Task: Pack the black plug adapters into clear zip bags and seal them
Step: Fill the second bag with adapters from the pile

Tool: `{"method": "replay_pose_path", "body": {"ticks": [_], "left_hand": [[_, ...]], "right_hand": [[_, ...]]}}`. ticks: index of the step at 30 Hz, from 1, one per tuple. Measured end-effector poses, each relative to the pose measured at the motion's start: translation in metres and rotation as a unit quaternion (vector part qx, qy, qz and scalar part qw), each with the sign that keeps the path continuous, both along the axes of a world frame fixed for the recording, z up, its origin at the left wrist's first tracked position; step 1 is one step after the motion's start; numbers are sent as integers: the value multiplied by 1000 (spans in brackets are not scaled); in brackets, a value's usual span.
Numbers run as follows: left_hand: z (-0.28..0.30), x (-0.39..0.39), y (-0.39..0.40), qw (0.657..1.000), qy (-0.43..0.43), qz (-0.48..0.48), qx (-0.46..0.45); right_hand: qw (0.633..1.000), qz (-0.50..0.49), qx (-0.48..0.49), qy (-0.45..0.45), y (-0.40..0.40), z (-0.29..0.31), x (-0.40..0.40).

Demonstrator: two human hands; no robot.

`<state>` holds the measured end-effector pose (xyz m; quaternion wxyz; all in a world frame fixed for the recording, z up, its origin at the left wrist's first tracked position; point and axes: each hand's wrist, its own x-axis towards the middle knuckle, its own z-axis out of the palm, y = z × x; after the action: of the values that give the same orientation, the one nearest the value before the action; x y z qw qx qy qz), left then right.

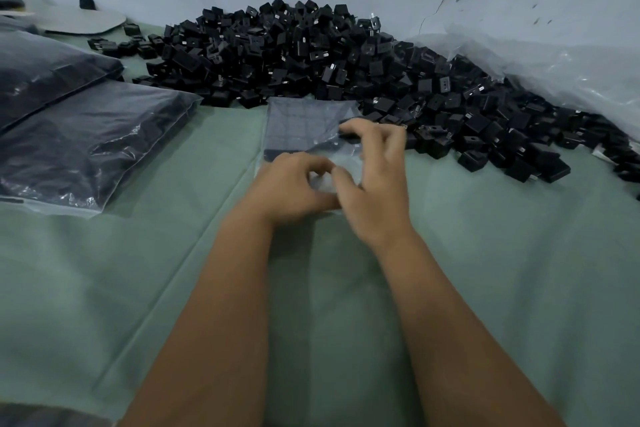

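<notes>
**Plug adapters going into a clear bag at mid-desk**

Plug adapters (311, 55) are lying in a big black heap along the desk's (485, 253) far edge, spilling toward its right edge. You are working a clear zip bag (301, 125) just in front of the heap, with adapters lining up inside it. Your left hand (294, 187) is pinching the bag's near end. Your right hand (374, 177) is curling over the bag; motion blur is hiding what its fingers grip. Filled bags (86, 135) are resting at the left edge.
</notes>
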<state>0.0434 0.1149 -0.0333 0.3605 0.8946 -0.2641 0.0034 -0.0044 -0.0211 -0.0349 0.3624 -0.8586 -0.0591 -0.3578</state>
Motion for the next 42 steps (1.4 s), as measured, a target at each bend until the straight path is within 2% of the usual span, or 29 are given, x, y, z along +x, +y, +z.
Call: {"method": "replay_pose_path", "body": {"ticks": [3,7,9,17,22,26,30,35,36,38,40,42], "left_hand": [[-1,2,1,1000,-12,12,13],[-1,2,3,988,13,98,-115],[0,1,3,983,1,113,-143],[-2,2,1,965,-26,182,-189],[-2,3,-3,959,-85,217,-162],[-1,1,-6,958,-108,226,-138],[0,-3,-5,966,-97,204,-124],[0,-6,-4,980,-122,109,-113],[0,-6,-2,981,-114,90,-129],[1,-6,1,970,-66,70,-225],[4,-4,5,932,-26,105,-345],[7,1,10,883,8,197,-426]], "right_hand": [[998,44,-47,-10,19,1,-6],[994,67,-79,29,21,3,-11],[992,64,-104,36,17,6,-12],[978,-1,-191,79,18,10,-13],[938,-69,-294,172,19,-1,-7],[911,-82,-341,219,22,-6,-8],[916,-92,-321,220,26,-4,-8],[920,-101,-301,229,33,-7,-3],[921,-100,-299,230,33,-6,-2],[921,-98,-302,226,33,-6,-2],[926,-100,-297,211,32,-6,-5],[934,-101,-280,197,31,-6,-8]]}}
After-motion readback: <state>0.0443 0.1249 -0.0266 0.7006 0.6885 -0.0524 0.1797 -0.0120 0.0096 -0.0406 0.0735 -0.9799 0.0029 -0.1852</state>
